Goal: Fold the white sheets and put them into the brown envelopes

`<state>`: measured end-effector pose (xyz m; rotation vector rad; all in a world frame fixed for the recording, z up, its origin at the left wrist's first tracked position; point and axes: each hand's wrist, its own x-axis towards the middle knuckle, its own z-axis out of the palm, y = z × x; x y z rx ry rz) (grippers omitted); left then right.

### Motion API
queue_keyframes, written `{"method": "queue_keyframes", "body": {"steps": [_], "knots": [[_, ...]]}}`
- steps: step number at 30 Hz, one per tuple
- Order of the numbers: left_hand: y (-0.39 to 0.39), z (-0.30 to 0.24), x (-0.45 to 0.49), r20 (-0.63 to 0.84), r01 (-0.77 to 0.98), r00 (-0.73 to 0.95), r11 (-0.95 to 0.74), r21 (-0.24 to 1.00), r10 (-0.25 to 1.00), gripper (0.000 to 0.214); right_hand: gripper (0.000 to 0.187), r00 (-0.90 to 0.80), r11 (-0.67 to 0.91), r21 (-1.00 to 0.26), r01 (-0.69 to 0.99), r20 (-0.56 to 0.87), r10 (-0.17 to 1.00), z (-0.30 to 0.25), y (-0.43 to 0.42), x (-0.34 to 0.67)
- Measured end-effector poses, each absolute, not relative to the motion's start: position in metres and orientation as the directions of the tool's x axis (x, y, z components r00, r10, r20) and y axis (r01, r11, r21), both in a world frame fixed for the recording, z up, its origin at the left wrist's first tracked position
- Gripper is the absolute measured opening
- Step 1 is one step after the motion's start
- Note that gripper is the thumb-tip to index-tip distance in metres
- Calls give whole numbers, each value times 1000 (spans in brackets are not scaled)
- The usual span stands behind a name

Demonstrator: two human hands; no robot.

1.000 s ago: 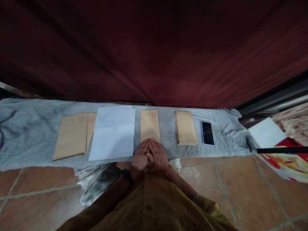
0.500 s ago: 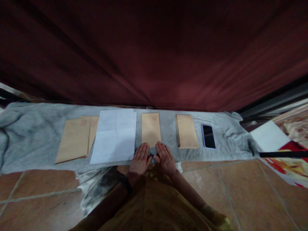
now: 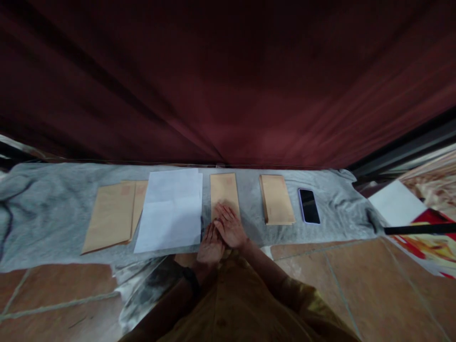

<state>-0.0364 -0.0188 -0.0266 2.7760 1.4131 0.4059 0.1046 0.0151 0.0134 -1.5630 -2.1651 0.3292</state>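
In front of me a brown paper envelope (image 3: 223, 186) lies flat on a grey cloth (image 3: 249, 190). My right hand (image 3: 230, 226) rests flat across its lower half, fingers stretched out and pointing up-left. At the envelope's near edge is my left hand (image 3: 211, 245), fingers extended, its tips partly beside and under the right hand. Neither hand grips anything. To the left lies a small pile of white paper sheets (image 3: 169, 209) with a fold crease. Further left are larger brown envelopes (image 3: 110, 216), overlapping. On the right sits a stack of brown envelopes (image 3: 278, 199).
A phone (image 3: 309, 206) with a pale purple case lies right of the envelope stack. A dark red curtain (image 3: 228, 95) hangs behind the cloth-covered surface. Tiled floor (image 3: 313, 266) shows in front. At far right are a white sheet (image 3: 397, 203) and a colourful printed sheet (image 3: 432, 247).
My right hand has moved left and up onto the envelope, crossing near the left hand's fingertips. The left hand stays near the bottom edge. The view has tilted slightly.
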Motion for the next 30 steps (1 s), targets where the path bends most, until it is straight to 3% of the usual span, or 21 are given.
{"method": "queue_keyframes", "body": {"steps": [8,17,25,30], "knots": [[-16,-40,-38,425,792,523,-605,77,739,44,48,-263,334,-366,869,230,937,-5,54,98],[-12,-41,-40,447,770,518,-625,129,729,59,55,-10,86,-331,940,224,975,-8,49,124],[-13,-24,-40,332,791,566,-610,40,755,49,57,171,-98,-299,949,228,959,-15,34,138],[-8,-7,-30,203,808,585,-586,-58,786,46,50,209,-115,-335,935,259,943,-14,24,142]]}}
